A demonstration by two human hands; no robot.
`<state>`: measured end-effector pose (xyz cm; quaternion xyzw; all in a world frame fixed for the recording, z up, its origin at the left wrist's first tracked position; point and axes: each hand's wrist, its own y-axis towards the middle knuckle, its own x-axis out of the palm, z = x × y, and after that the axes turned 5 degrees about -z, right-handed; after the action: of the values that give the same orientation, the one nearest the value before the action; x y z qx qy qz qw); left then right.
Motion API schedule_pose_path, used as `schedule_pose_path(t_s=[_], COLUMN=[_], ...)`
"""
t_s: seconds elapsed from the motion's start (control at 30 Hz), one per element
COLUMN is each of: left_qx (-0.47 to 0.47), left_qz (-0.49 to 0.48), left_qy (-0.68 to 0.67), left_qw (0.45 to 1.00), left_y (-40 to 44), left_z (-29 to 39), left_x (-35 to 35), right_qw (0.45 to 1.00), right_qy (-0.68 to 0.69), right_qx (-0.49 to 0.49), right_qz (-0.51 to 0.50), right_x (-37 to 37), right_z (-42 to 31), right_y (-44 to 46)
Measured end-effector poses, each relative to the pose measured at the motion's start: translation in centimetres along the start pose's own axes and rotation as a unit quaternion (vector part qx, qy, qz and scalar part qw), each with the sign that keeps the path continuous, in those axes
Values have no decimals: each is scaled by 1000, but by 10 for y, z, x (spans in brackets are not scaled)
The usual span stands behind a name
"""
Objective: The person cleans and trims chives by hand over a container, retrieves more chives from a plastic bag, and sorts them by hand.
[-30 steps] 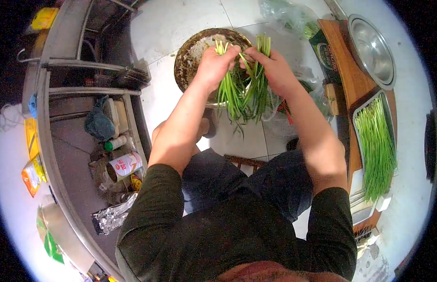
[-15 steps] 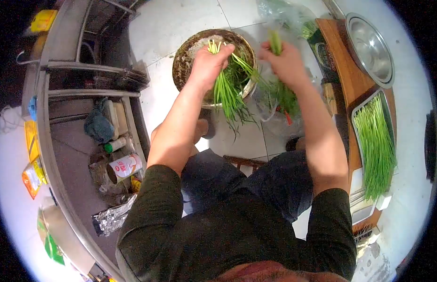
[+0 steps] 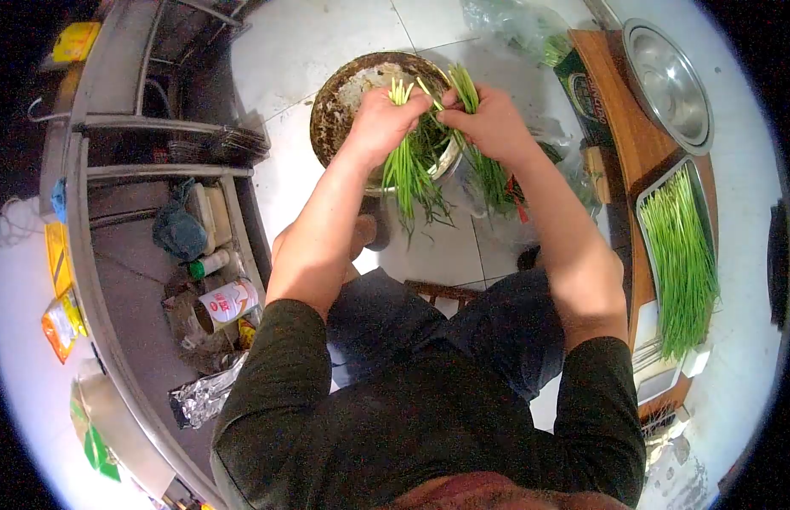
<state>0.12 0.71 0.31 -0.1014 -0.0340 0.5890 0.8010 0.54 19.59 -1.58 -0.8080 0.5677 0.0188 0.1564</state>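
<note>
My left hand (image 3: 385, 123) is closed round a bunch of garlic chives (image 3: 408, 174), pale stem ends up and green leaves hanging down. Close beside it, my right hand (image 3: 488, 123) grips another bunch of chives (image 3: 463, 89), with its leaves trailing below the palm. Between the two hands a few stems stick out near my fingertips; which hand holds them I cannot tell. Under my hands is a round, stained basin (image 3: 331, 115) with green scraps inside, partly hidden by the left bunch.
On the right, a wooden board (image 3: 595, 68) bears a steel bowl (image 3: 667, 85) and a tray of aligned chives (image 3: 680, 263). Clear plastic bags with greens (image 3: 518, 30) lie on the tiled floor. At left, a metal shelf (image 3: 157, 167) holds a tin can (image 3: 229, 302) and crumpled foil (image 3: 204, 398).
My right hand has moved left, toward my left hand, with its bunch of chives. My left hand stays nearly in place, still gripping its bunch.
</note>
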Motion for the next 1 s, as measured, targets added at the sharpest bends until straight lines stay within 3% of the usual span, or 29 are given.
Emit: schedule_pose_path(t_s=[0.17,0.37,0.53,0.63,0.67,0.8,0.9,0.93,1.0], left_qx=[-24,-7,-10,-16,-28,30,49,59,39], left_qz=[26,186,246,211,158,92,13,20,56], left_qy=[30,-84,-56,-41,-56,73,11,-30,12], left_qw=[999,979,968,977,985,993,999,998,998], left_y=[0,11,10,9,6,3,2,0,0], left_z=[-1,0,5,4,3,-2,0,0,-1], left_x=[-2,-19,-19,-12,-13,5,12,14,15], right_qw=[995,999,999,999,999,1000,1000,999,996], right_qy=[-63,-43,36,46,47,29,-12,-37,-59], right_qx=[-66,2,4,11,14,-4,-13,-23,-52], right_qz=[28,20,21,9,3,11,17,22,38], right_x=[0,-8,-7,-4,-3,-1,3,5,8], right_z=[16,1,-4,-6,-6,1,2,5,8], right_y=[5,-1,-3,-2,-2,4,5,5,6])
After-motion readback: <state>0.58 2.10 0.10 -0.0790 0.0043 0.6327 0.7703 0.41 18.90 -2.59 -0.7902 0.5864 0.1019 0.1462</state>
